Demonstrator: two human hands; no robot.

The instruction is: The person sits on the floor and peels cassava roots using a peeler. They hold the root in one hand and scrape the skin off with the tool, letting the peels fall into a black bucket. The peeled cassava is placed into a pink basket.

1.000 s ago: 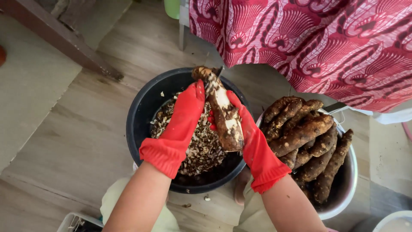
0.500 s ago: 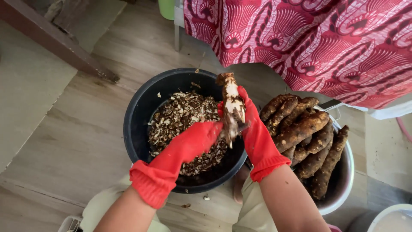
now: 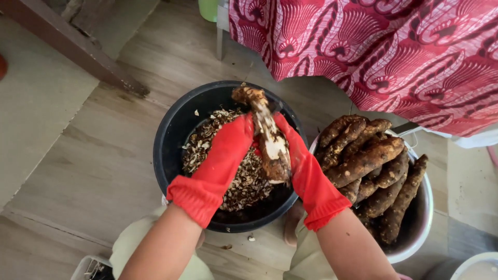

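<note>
Both my hands wear red rubber gloves. My right hand (image 3: pixel 301 161) grips a partly peeled cassava root (image 3: pixel 270 140), brown at its top end and white along the middle, and holds it upright over a black bucket (image 3: pixel 171 129). My left hand (image 3: pixel 228 150) closes against the root's left side, fingertips hidden behind it. A small dark tip shows by the root's upper right; I cannot tell what it is. Brown and white peelings (image 3: pixel 207 148) fill the bucket.
A pale bowl (image 3: pixel 423 228) at the right holds several unpeeled brown cassava roots (image 3: pixel 363 161). A red patterned cloth (image 3: pixel 389 46) hangs over the top right. A dark wooden beam (image 3: pixel 78 46) crosses the floor at the upper left. A white container rim (image 3: pixel 477 264) shows at the bottom right.
My left hand slid down the root towards me half a second ago and has come back up against it. The root stays over the bucket in my right hand.
</note>
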